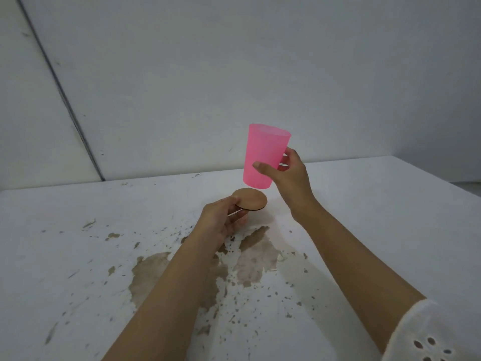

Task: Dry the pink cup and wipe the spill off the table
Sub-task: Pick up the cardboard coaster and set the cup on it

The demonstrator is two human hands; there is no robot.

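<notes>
From the head camera, the pink cup (265,156) is up in the air above the white worktop (78,217), tilted a little, its wide mouth toward the top. The right hand (287,175) is wrapped round its lower side, thumb across the front and fingers behind. Just under the cup's base, apart from it, the left hand (223,220) pinches a round brown coaster (251,199) by its near edge, holding it roughly flat and clear of the worktop.

Below and nearer than the cup, the brown spill (250,259) spreads across the worktop in broad patches, with smaller spatters out to the left of it and nearer the viewer. Both forearms reach over this wet patch. A white sleeve (426,332) with eyelet holes shows at the lower right.

Behind the cup the worktop's back edge meets a grey wall (234,74); to the cup's right the worktop runs on bare to a far corner edge.
</notes>
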